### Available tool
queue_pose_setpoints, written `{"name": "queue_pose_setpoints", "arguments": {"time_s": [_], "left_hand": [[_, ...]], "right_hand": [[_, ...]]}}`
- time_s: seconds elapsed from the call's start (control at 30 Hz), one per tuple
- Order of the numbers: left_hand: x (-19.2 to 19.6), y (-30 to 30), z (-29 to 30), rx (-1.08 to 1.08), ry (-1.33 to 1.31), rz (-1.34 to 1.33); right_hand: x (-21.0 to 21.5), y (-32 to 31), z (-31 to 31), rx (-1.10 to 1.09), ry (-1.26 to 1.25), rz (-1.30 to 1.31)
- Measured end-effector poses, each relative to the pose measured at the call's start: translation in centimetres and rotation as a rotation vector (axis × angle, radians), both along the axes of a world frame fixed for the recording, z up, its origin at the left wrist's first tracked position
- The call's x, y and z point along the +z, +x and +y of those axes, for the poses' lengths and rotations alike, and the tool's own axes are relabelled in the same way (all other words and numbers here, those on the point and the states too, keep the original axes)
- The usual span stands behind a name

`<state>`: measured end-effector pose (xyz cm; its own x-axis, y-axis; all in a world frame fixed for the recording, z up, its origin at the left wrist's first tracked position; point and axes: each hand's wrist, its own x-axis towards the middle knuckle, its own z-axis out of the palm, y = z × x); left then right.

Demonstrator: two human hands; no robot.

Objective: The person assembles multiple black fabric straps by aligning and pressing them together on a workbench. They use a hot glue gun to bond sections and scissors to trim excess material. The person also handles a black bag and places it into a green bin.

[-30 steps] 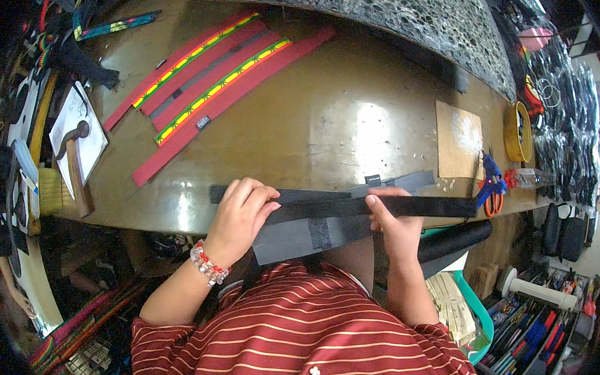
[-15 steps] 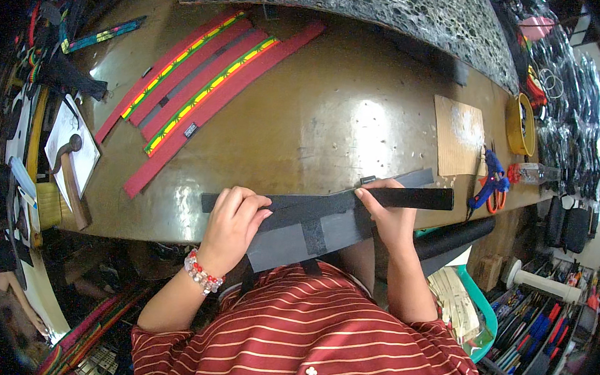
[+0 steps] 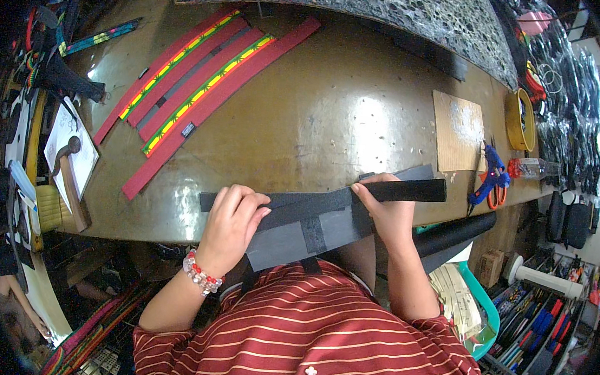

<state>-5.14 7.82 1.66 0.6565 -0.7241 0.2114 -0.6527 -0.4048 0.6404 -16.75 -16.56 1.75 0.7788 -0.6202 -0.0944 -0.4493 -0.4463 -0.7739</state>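
At the near edge of the brown workbench (image 3: 333,120), the left hand (image 3: 230,224) presses its curled fingers down on the left part of a long black strap (image 3: 292,201), while the right hand (image 3: 382,212) pinches the same strap further along, its free end jutting out past the thumb. Under the strap, a grey fabric panel (image 3: 311,231) overhangs the bench edge toward the person's striped shirt (partly hidden by both hands). Far from the strap lie red striped bands (image 3: 195,80), and a blue glue gun (image 3: 489,178) sits beyond the strap's right end.

Just one head-worn fisheye, looking steeply down, close over the workbench (image 3: 333,120) edge and the person's lap.
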Motion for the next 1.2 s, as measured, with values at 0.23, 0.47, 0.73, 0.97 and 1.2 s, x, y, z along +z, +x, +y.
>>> {"name": "queue_pose_setpoints", "arguments": {"time_s": [0.23, 0.47, 0.73, 0.97, 1.2], "left_hand": [[1.8, -2.8, -4.4, -0.251, 0.119, -0.104], [0.7, -5.0, -6.4, -0.388, 0.261, -0.156], [0.2, -4.6, -7.1, -0.322, 0.112, -0.236], [-1.4, -4.8, -6.6, -0.298, 0.03, -0.24], [-1.2, -4.4, -6.6, -0.32, 0.017, -0.253]], "right_hand": [[-0.2, 0.2, 0.2, 0.05, -0.117, -0.037], [-0.8, -0.1, 0.1, 0.049, -0.101, -0.086], [1.1, -1.1, 1.0, 0.112, -0.067, -0.188], [3.8, -5.0, -3.6, -0.175, 0.248, -0.14], [1.0, -3.7, -6.0, -0.199, 0.155, -0.016]]}}
